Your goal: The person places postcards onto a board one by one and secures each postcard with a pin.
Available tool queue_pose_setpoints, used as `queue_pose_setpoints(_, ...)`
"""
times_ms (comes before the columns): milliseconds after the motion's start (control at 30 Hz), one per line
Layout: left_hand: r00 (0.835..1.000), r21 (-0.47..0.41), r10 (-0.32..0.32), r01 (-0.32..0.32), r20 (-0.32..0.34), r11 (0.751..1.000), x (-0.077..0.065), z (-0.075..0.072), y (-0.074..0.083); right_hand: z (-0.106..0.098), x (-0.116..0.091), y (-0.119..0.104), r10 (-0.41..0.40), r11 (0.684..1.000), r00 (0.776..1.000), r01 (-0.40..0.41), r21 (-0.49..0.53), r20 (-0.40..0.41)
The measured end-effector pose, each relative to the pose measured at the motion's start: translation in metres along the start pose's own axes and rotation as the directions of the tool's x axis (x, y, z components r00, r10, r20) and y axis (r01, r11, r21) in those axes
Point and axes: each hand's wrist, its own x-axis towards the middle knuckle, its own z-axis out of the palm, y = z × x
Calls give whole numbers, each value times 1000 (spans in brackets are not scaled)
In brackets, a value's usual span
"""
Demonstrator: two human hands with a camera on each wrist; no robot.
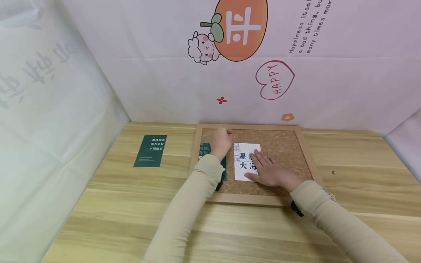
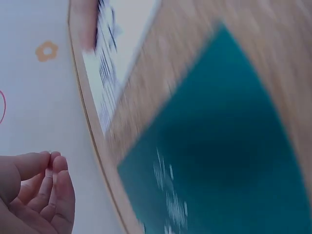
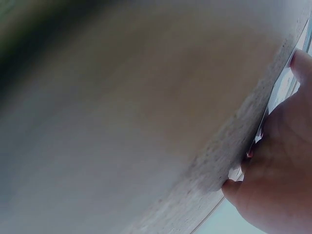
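Observation:
My left hand [image 1: 221, 140] is raised over the left part of a framed corkboard [image 1: 286, 146], above a dark green card [image 2: 234, 126] that it partly hides. In the left wrist view its thumb and fingertips [image 2: 57, 163] meet in a pinch, with a tiny pale speck between them; what it is I cannot tell. My right hand [image 1: 271, 170] rests flat with spread fingers on a white card [image 1: 241, 171] with dark printed characters, covering its right side. That card lies upright near the board's middle, beside the green one.
Another green card [image 1: 149, 151] lies on the wooden table [image 1: 131, 219] left of the board. A small metallic pin-like thing [image 1: 333, 172] lies to the board's right. Behind the board stands a white printed cloth backdrop [image 1: 158, 73], with another cloth [image 1: 49, 128] along the left.

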Motion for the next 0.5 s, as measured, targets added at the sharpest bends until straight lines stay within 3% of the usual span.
queue_pose_setpoints(167, 998, -203, -52, 55, 22, 978, -4, 16, 8, 0, -1, -2, -2, 1000, 1000, 2, -4, -13)
queue_pose_setpoints(300, 988, -367, -127, 152, 91, 918, -7, 29, 13, -4, -5, -6, -8, 1000, 1000, 8, 1, -11)
queue_pose_setpoints(400, 981, -415, -158, 192, 114, 889, -7, 38, 14, -7, -7, -9, -6, 1000, 1000, 6, 5, 1)
queue_pose_setpoints(500, 979, -408, -167, 200, 115, 891, -7, 44, 16, -6, -6, -8, 0, 1000, 1000, 0, 0, 8)
